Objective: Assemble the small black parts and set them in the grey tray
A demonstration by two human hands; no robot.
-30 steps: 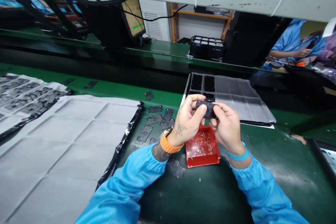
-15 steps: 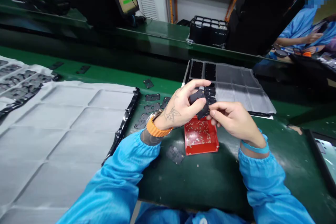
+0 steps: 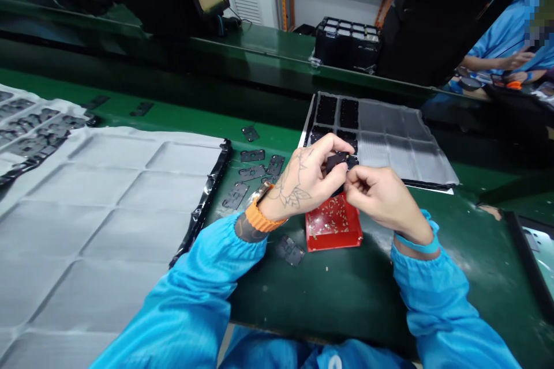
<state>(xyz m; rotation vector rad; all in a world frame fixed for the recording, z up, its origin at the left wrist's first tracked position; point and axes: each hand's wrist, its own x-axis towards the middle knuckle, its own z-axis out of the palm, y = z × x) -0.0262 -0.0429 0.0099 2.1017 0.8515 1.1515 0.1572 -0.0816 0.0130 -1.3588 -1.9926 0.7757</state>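
Observation:
My left hand (image 3: 303, 179), with an orange watch strap at the wrist, grips a small black plastic plate (image 3: 340, 160) between thumb and fingers. Pinched together at the plate's right edge are the fingertips of my right hand (image 3: 381, 193); whatever is between them is too small to make out. Below both hands sits a red tray (image 3: 333, 240) holding many tiny pale or brass-coloured bits. One similar black plate (image 3: 291, 250) lies on the green table left of the tray. Several more black plates (image 3: 252, 172) lie loose beyond my left wrist.
A large white compartment tray (image 3: 108, 202) covers the left side, with a tray of dark parts (image 3: 34, 121) behind it. Behind the red tray is a partitioned tray (image 3: 389, 138) partly filled with black pieces. A co-worker's blue sleeve (image 3: 493, 34) shows at upper right.
The black plate has been tilted, so that less of its face shows. My left fingers have shifted around it, and my right fingertips stay close to its edge.

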